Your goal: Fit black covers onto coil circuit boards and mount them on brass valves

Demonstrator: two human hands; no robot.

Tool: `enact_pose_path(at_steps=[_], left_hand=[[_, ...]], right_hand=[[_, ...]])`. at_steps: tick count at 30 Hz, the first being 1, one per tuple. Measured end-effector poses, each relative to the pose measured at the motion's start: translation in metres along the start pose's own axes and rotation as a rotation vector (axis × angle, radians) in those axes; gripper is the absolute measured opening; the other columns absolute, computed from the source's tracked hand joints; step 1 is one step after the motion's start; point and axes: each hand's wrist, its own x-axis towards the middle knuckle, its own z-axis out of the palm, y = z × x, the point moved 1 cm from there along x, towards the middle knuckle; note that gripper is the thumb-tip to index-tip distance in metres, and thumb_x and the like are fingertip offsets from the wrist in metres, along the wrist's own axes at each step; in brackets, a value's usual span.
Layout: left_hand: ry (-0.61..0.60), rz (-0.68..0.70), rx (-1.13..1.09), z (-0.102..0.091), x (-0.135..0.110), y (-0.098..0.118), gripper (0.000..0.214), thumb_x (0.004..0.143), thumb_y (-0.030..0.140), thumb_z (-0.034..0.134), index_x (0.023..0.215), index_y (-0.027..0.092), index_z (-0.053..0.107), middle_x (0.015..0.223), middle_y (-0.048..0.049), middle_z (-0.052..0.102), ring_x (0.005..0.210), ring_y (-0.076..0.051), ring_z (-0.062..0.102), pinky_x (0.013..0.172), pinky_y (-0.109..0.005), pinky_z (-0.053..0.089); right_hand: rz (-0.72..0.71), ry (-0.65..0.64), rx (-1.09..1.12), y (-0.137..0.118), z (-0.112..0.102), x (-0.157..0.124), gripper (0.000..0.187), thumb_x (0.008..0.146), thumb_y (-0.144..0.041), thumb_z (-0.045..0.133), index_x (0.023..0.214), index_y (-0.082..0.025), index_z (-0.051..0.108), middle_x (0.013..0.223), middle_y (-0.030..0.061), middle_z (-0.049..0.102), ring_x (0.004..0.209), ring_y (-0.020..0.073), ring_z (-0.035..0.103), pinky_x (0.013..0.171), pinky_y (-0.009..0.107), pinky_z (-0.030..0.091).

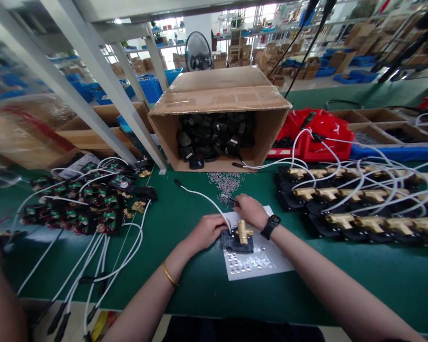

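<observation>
A black housing (pixel 237 242) with a brass tee fitting (pixel 244 232) on top lies on a white sheet in front of me. A white cable (pixel 207 195) runs from it to a black plug on the table. My left hand (pixel 209 232) is closed at the housing's left edge, its fingertips partly hidden behind the cable. My right hand (pixel 250 212) reaches beyond the housing, closed on a thin dark tool (pixel 231 200) whose kind I cannot make out. Its tip is beside a pile of small screws (pixel 225 184). Small round silver pieces (pixel 237 264) lie on the sheet (pixel 281 266).
A cardboard box (pixel 219 99) on its side holds black housings. Rows of black units with brass tees (pixel 371 195) stand at the right. Opened units with green boards (pixel 82 204) and cables crowd the left. Red bins (pixel 321 135) stand behind. Another person's arm (pixel 2 289) shows far left.
</observation>
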Motion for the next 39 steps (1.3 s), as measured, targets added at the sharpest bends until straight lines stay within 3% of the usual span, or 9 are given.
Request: enact_pose_path(at_steps=[4,7,12,16,22,27,30,34,39], left_hand=[[-0.078,0.309,0.361,-0.002,-0.003,0.002,0.021,0.085,0.012,0.047,0.091,0.017,0.066,0.089,-0.0064,0.069,0.089,-0.018,0.062,0.085,-0.033,0.047],[-0.018,0.460,0.428,0.001,-0.008,-0.004,0.025,0.088,0.012,0.040,0.093,0.016,0.065,0.089,-0.0066,0.070,0.087,-0.016,0.064,0.083,-0.031,0.048],[0.085,0.474,0.404,0.011,-0.016,-0.012,0.024,0.087,0.011,0.042,0.095,0.018,0.065,0.091,-0.0066,0.071,0.084,-0.015,0.065,0.078,-0.032,0.050],[0.122,0.401,0.359,0.015,-0.022,-0.012,0.027,0.084,0.007,0.044,0.098,0.019,0.064,0.093,-0.0057,0.071,0.084,-0.016,0.064,0.077,-0.033,0.050],[0.118,0.299,0.337,0.019,-0.024,-0.009,0.034,0.079,0.002,0.045,0.101,0.020,0.064,0.097,-0.0057,0.070,0.089,-0.017,0.062,0.081,-0.035,0.050],[0.065,0.249,0.391,0.022,-0.025,-0.006,0.040,0.078,0.000,0.044,0.107,0.020,0.061,0.099,-0.0054,0.069,0.092,-0.018,0.060,0.083,-0.035,0.049],[0.128,0.285,0.371,0.025,-0.027,-0.007,0.036,0.077,-0.001,0.045,0.101,0.019,0.063,0.094,-0.0049,0.069,0.088,-0.017,0.061,0.080,-0.034,0.049],[0.228,0.320,0.375,0.027,-0.027,-0.011,0.032,0.077,-0.001,0.042,0.091,0.018,0.064,0.086,-0.0042,0.070,0.080,-0.016,0.062,0.075,-0.032,0.049],[0.148,0.379,0.456,0.021,-0.024,-0.013,0.024,0.084,0.006,0.043,0.090,0.016,0.064,0.083,-0.0054,0.069,0.077,-0.016,0.061,0.074,-0.031,0.047]], right_hand=[[-0.042,0.037,0.064,-0.001,-0.016,-0.012,0.008,0.078,-0.011,0.054,0.072,-0.017,0.054,0.078,0.0061,0.060,0.074,0.0183,0.058,0.065,0.026,0.040],[-0.024,0.107,0.181,0.005,-0.030,-0.045,0.007,0.085,-0.019,0.046,0.083,-0.017,0.053,0.075,0.0030,0.058,0.065,0.0144,0.054,0.058,0.024,0.040],[0.169,0.159,0.700,0.022,-0.019,-0.118,0.022,0.087,-0.036,0.045,0.092,-0.017,0.054,0.052,-0.0062,0.038,0.042,0.0108,0.037,0.040,0.022,0.028],[0.155,0.242,0.639,0.022,0.001,-0.148,0.017,0.086,-0.032,0.045,0.090,-0.018,0.055,0.066,-0.0008,0.050,0.054,0.0128,0.047,0.050,0.024,0.037],[-0.017,0.308,0.415,0.015,0.019,-0.153,0.007,0.081,-0.019,0.047,0.085,-0.020,0.052,0.082,0.0043,0.061,0.075,0.0180,0.059,0.067,0.028,0.046],[-0.188,0.297,0.245,0.020,0.023,-0.155,0.018,0.079,-0.008,0.042,0.085,-0.021,0.052,0.087,0.0064,0.062,0.082,0.0193,0.061,0.071,0.030,0.049],[-0.275,0.270,0.163,0.021,0.023,-0.157,0.024,0.080,-0.005,0.039,0.088,-0.022,0.054,0.093,0.0075,0.063,0.085,0.0192,0.062,0.071,0.030,0.051],[-0.292,0.285,0.176,0.022,0.022,-0.157,0.027,0.082,-0.004,0.039,0.092,-0.022,0.056,0.095,0.0068,0.062,0.087,0.0181,0.062,0.071,0.028,0.052],[-0.262,0.343,0.236,0.021,0.024,-0.159,0.023,0.084,-0.009,0.044,0.095,-0.022,0.059,0.096,0.0068,0.063,0.091,0.0189,0.062,0.078,0.030,0.052]])
